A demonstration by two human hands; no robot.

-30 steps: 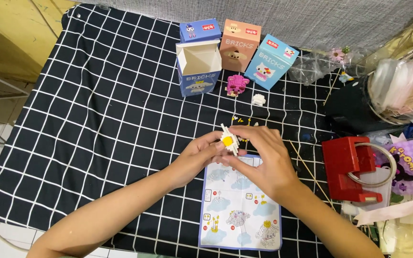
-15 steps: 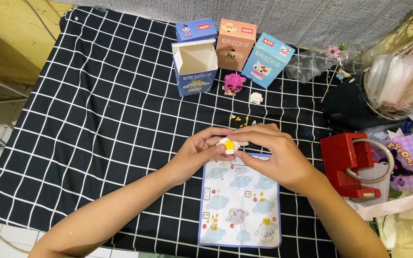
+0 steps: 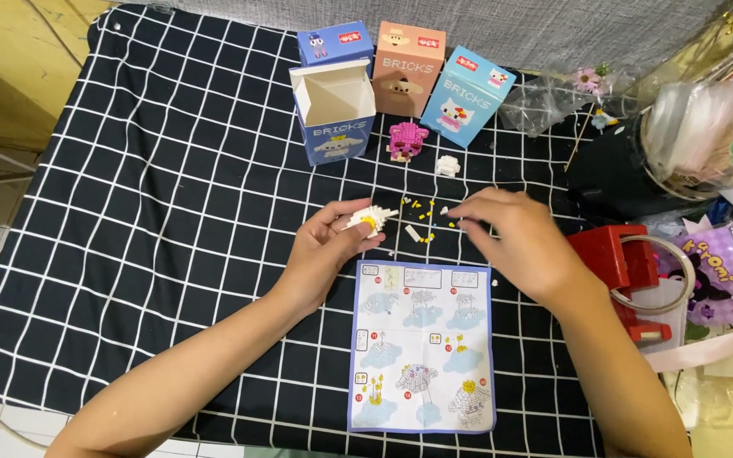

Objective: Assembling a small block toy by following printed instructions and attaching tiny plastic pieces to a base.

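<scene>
A small white and yellow brick figure point(image 3: 368, 220) is pinched in the grip of the left hand point(image 3: 326, 252), near the middle of the bench point(image 3: 129, 212). A tiny white brick point(image 3: 445, 210) is nipped by the right hand point(image 3: 515, 242) among loose bricks point(image 3: 422, 222). An instruction sheet point(image 3: 422, 343) lies toward the near edge.

left hand point(image 3: 326, 244): bare, no rings | right hand point(image 3: 515, 242): bare | forearms: bare, no sleeves or watch

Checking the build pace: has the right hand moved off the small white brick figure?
Yes. The right hand moved rightward off the figure, to the loose bricks above the instruction sheet.
</scene>
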